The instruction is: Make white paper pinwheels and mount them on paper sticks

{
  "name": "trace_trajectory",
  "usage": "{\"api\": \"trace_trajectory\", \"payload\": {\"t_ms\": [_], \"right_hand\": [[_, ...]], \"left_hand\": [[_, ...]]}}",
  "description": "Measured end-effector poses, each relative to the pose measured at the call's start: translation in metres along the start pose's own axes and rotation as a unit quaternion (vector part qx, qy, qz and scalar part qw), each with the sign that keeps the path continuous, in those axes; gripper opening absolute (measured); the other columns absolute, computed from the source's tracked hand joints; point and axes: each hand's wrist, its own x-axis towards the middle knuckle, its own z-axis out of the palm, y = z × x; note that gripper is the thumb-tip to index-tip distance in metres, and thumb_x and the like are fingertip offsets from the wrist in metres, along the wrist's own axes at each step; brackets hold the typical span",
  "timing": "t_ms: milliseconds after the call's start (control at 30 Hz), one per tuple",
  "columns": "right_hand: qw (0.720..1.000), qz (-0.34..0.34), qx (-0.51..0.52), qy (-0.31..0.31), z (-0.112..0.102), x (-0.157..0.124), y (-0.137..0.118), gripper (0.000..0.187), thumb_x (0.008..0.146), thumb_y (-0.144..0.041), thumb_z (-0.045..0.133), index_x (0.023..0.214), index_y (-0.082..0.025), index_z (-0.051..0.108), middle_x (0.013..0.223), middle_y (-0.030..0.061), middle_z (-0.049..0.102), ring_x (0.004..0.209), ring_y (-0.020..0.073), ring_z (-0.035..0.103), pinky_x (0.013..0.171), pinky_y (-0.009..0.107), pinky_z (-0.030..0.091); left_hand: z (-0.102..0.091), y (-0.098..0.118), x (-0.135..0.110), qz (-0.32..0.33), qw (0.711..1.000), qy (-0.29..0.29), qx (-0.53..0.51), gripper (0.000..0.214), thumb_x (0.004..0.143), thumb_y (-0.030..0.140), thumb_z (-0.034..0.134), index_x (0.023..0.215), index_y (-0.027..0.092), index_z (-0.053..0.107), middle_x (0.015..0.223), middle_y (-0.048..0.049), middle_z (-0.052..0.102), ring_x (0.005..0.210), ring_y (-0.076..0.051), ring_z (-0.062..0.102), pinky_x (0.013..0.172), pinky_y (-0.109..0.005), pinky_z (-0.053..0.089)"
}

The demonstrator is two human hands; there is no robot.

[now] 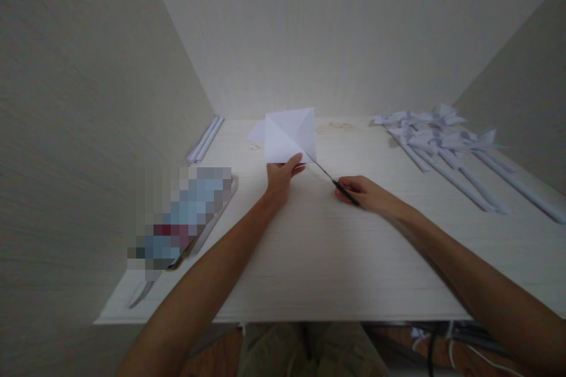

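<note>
My left hand (283, 174) pinches the lower edge of a creased white paper square (289, 134) and holds it up off the white table (309, 259). My right hand (360, 191) grips the black handles of a pair of scissors (331, 178). The thin blades point up and to the left and reach the paper's lower right corner.
Several white paper pinwheels on rolled paper sticks (446, 144) lie at the back right. Two rolled paper sticks (206, 138) lie along the left wall. A blurred flat object (186, 215) rests at the left, with another paper strip (141, 293) near the front edge. Walls enclose three sides.
</note>
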Motion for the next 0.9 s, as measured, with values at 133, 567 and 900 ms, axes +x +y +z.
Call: {"api": "trace_trajectory", "payload": {"t_ms": [133,567,900], "right_hand": [[1.0,-0.005,-0.007,0.002,-0.0002,-0.0004,-0.0016,0.035,0.073,-0.049,0.049,0.06,-0.019,0.039,0.054,-0.0045,0.035,0.049,0.0081,0.032,0.045,0.024,0.022],[1.0,-0.002,0.009,-0.015,-0.0019,-0.0016,-0.0033,0.035,0.072,-0.05,0.049,0.059,-0.018,0.041,0.054,-0.0038,0.036,0.049,0.0083,0.032,0.045,0.024,0.022],[1.0,0.008,0.016,-0.015,-0.0013,-0.0022,-0.005,0.031,0.073,-0.045,0.051,0.06,-0.019,0.039,0.054,-0.005,0.035,0.048,0.0079,0.032,0.045,0.024,0.022]], "left_hand": [[0.0,0.0,-0.0006,0.0,1.0,-0.002,-0.003,0.017,0.056,0.014,0.069,0.07,0.014,0.06,0.073,0.0004,0.065,0.058,-0.008,0.061,0.052,-0.019,0.051],[-0.0011,-0.0004,0.0001,0.001,1.0,-0.006,-0.016,0.019,0.054,0.014,0.069,0.071,0.013,0.061,0.071,0.0003,0.065,0.056,-0.009,0.061,0.051,-0.021,0.052],[-0.001,-0.0007,-0.0008,0.003,1.0,-0.009,-0.001,0.023,0.055,0.015,0.069,0.076,0.014,0.061,0.075,0.0002,0.066,0.059,-0.009,0.061,0.05,-0.018,0.051]]}}
